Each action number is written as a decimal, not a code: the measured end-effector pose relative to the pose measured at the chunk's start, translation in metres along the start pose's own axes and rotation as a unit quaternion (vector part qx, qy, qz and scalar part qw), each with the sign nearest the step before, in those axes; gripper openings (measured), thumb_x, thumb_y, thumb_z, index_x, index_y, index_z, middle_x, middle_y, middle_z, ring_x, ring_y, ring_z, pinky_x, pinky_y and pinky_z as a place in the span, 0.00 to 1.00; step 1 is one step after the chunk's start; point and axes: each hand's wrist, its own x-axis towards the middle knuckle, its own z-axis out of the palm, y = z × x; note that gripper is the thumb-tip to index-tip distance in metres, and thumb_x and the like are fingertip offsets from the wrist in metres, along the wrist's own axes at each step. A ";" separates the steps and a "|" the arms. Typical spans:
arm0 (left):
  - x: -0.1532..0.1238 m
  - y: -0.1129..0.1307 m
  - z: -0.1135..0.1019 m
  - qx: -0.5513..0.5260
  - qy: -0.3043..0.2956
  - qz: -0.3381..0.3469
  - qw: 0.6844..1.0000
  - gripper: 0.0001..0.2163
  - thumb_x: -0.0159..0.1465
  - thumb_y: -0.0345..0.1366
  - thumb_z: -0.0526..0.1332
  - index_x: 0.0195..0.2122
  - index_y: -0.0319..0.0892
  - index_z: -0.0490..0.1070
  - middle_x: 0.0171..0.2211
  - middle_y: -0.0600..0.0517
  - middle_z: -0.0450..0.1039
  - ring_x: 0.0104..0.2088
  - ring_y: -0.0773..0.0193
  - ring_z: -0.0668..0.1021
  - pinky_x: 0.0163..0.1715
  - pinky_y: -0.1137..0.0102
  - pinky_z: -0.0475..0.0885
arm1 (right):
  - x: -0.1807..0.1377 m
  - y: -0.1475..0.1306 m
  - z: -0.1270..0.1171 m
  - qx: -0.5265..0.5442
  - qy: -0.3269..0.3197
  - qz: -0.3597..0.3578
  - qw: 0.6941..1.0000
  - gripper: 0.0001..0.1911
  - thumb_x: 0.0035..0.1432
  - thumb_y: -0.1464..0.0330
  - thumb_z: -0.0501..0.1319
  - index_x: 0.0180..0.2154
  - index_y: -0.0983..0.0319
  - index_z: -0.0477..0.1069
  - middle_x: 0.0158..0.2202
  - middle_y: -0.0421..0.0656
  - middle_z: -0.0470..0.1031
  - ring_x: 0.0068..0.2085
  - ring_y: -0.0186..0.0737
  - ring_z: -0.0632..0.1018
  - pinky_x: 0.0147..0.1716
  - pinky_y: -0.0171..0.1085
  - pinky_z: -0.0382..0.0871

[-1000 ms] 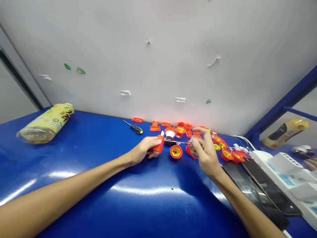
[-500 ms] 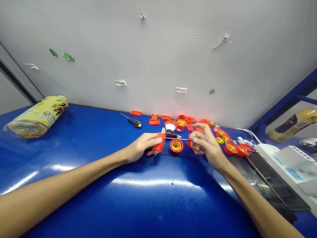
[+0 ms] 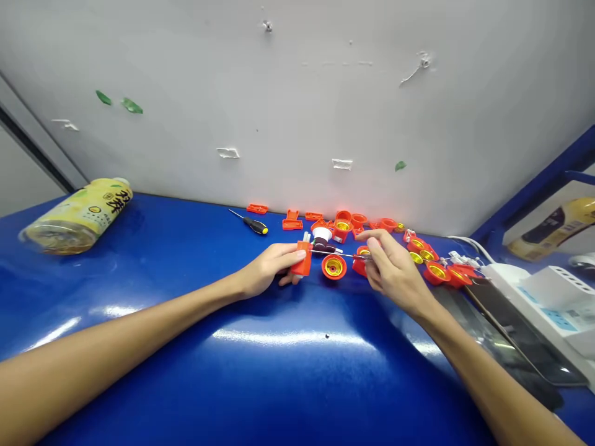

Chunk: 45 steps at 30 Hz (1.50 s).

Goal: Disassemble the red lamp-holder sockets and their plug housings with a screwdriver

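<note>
My left hand [image 3: 267, 271] grips an orange plug-like housing [image 3: 303, 262] between thumb and fingers, and pale prongs stick up from its top. In my right hand [image 3: 395, 269] is a screwdriver [image 3: 338, 253], its thin metal shaft pointing left to the housing's right side. The handle is mostly hidden by my fingers. Just below the shaft, an orange lamp socket [image 3: 333, 267] with a gold threaded inside faces up. Another orange socket [image 3: 361, 262] lies close to my right fingertips, partly covered. Behind the shaft sits a white and dark bulb-like piece [image 3: 322, 236].
A black and yellow screwdriver [image 3: 255, 225] lies at the back, near loose orange covers [image 3: 292, 224]. More orange sockets [image 3: 437, 272] cluster to the right, before a dark phone-like slab [image 3: 525, 334] and a white power strip [image 3: 553, 303]. A yellow-labelled bottle [image 3: 81, 214] lies at left.
My right hand has turned slightly, its fingers closing in around the screwdriver. The shaft still meets the housing in my left hand. The whole view has shifted a little.
</note>
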 end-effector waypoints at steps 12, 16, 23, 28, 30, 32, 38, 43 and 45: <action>0.000 0.004 0.000 0.083 -0.008 0.031 0.996 0.22 0.73 0.51 0.49 0.26 0.42 0.63 0.22 0.56 0.65 0.21 0.68 0.66 0.25 0.70 0.64 | 0.002 -0.001 0.001 0.002 0.030 -0.006 1.000 0.16 0.61 0.58 0.60 0.46 0.55 0.59 0.18 0.27 0.54 0.17 0.31 0.57 0.16 0.31 0.50; -0.005 0.007 0.006 0.190 -0.017 0.069 0.979 0.18 0.69 0.47 0.53 0.25 0.43 0.61 0.20 0.57 0.63 0.21 0.68 0.64 0.23 0.70 0.57 | 0.004 -0.004 -0.015 -0.044 0.081 -0.042 0.995 0.16 0.54 0.68 0.60 0.45 0.55 0.61 0.16 0.26 0.55 0.16 0.29 0.55 0.16 0.31 0.47; -0.012 0.009 0.024 0.385 -0.055 0.155 0.908 0.14 0.62 0.45 0.62 0.25 0.44 0.63 0.22 0.54 0.64 0.22 0.63 0.64 0.26 0.66 0.53 | 0.004 -0.006 -0.030 -0.139 0.097 -0.078 0.983 0.15 0.50 0.73 0.58 0.41 0.56 0.67 0.15 0.29 0.57 0.15 0.30 0.56 0.16 0.32 0.46; -0.011 0.009 0.028 0.461 -0.046 0.168 0.870 0.15 0.67 0.48 0.57 0.28 0.44 0.65 0.24 0.51 0.68 0.24 0.61 0.67 0.26 0.65 0.53 | 0.003 -0.006 -0.026 -0.159 0.086 -0.083 0.980 0.14 0.51 0.73 0.58 0.42 0.56 0.67 0.15 0.29 0.57 0.15 0.30 0.56 0.16 0.32 0.46; -0.011 0.008 0.029 0.480 -0.040 0.166 0.860 0.15 0.68 0.48 0.57 0.29 0.43 0.66 0.25 0.50 0.68 0.24 0.60 0.68 0.26 0.65 0.53 | 0.002 -0.006 -0.027 -0.162 0.087 -0.085 0.979 0.14 0.52 0.73 0.58 0.42 0.56 0.68 0.15 0.29 0.57 0.15 0.29 0.55 0.16 0.31 0.46; -0.011 0.007 0.029 0.489 -0.035 0.162 0.856 0.16 0.69 0.48 0.56 0.29 0.43 0.66 0.27 0.49 0.70 0.25 0.60 0.69 0.26 0.65 0.52 | 0.002 -0.006 -0.028 -0.161 0.088 -0.088 0.979 0.14 0.52 0.73 0.58 0.42 0.56 0.68 0.15 0.28 0.57 0.14 0.29 0.56 0.15 0.31 0.46; -0.014 0.004 0.024 0.475 0.031 0.135 0.869 0.18 0.74 0.46 0.47 0.30 0.43 0.61 0.24 0.53 0.68 0.22 0.63 0.69 0.26 0.67 0.55 | 0.004 -0.008 -0.034 -0.140 0.128 -0.100 0.977 0.12 0.50 0.73 0.59 0.40 0.57 0.69 0.14 0.30 0.59 0.15 0.30 0.57 0.15 0.32 0.48; -0.014 0.001 0.024 0.481 0.071 0.125 0.865 0.17 0.71 0.50 0.54 0.31 0.43 0.63 0.24 0.53 0.69 0.22 0.63 0.69 0.25 0.68 0.55 | 0.003 -0.012 -0.031 -0.092 0.134 -0.121 0.979 0.08 0.56 0.69 0.61 0.39 0.56 0.68 0.17 0.32 0.64 0.16 0.31 0.58 0.15 0.34 0.51; -0.014 0.000 0.026 0.493 0.077 0.128 0.857 0.17 0.67 0.51 0.59 0.33 0.42 0.65 0.26 0.52 0.70 0.24 0.62 0.70 0.25 0.68 0.55 | 0.001 -0.014 -0.028 -0.089 0.130 -0.138 0.978 0.04 0.59 0.66 0.62 0.38 0.56 0.69 0.19 0.33 0.64 0.17 0.32 0.60 0.15 0.34 0.53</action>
